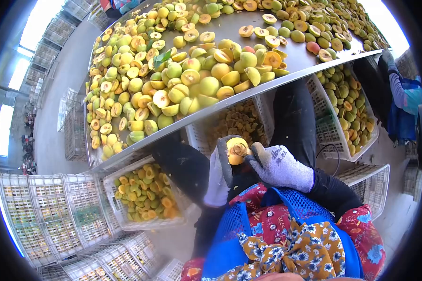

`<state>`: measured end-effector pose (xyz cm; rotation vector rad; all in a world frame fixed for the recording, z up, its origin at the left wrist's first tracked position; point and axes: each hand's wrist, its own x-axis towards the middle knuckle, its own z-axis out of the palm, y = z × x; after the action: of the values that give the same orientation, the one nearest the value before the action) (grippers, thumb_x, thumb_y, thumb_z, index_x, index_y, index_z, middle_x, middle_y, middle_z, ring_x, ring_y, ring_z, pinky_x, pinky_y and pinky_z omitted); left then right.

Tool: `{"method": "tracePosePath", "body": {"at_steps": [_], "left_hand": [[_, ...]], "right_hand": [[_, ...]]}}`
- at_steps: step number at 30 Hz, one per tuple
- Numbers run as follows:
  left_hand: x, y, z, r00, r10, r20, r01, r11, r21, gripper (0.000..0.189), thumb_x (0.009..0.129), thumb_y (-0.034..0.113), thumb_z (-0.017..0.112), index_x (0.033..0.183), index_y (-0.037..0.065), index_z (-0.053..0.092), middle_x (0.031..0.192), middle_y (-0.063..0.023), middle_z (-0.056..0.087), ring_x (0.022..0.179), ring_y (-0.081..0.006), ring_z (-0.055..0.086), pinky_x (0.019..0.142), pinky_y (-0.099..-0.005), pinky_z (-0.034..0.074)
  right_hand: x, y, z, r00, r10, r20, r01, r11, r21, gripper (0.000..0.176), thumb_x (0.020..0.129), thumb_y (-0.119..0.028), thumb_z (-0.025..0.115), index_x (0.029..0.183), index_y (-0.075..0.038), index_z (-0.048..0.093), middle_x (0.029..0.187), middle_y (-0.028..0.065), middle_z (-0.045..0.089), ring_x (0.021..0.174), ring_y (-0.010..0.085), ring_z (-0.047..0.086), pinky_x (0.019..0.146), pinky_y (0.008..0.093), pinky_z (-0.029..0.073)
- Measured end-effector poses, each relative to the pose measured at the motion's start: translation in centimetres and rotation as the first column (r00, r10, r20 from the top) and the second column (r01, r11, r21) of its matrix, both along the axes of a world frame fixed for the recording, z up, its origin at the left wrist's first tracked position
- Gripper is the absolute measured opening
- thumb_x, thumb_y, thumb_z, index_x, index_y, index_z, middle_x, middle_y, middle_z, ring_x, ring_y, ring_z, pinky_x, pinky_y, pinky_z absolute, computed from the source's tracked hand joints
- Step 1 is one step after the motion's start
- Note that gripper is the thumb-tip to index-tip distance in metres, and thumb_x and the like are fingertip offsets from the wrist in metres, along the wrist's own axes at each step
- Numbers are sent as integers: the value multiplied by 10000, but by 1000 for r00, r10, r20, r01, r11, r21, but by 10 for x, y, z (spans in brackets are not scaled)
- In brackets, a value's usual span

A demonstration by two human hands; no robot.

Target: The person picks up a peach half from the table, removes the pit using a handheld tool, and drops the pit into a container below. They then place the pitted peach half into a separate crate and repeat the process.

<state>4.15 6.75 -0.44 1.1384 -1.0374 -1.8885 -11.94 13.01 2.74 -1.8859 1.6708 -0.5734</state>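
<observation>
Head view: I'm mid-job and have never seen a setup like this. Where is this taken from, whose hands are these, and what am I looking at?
There is no robot here. A camera worn on a person's head looks forward and down, so the person's own clothing fills the bottom of this single, rounded picture.

The two gloved hands in the middle are theirs. The left hand holds a piece of cut fruit; the right hand has its fingers close against it. Whether the right hand also grips a small tool is too unclear to tell.

Ahead, the table carries many green-yellow fruits, plenty of them cut open. Below its edge, the left crate and right crate hold more fruit.
</observation>
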Motion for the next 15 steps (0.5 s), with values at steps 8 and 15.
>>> {"method": "tracePosePath", "body": {"at_steps": [8, 15], "left_hand": [[-9, 11, -27, 931, 210, 298, -50, 883, -466, 376, 1057, 244, 360, 1055, -18, 629, 933, -145, 673, 884, -241, 668, 782, -320, 517], [-25, 13, -12, 917, 301, 261, -37, 717, -696, 371, 1056, 226, 350, 1068, -30, 618, 939, -120, 668, 874, -214, 648, 791, -329, 509]], "right_hand": [[7, 7, -12, 983, 2, 185, -14, 998, 62, 269, 970, -246, 533, 975, 20, 495, 641, 209, 585, 607, 428, 600, 549, 486, 474], [-9, 6, 1, 36, -682, 731, -457, 639, 619, 418, 1023, -441, 449, 963, -34, 520, 594, 0, 417, 431, 18, 368, 400, 205, 376]]}}
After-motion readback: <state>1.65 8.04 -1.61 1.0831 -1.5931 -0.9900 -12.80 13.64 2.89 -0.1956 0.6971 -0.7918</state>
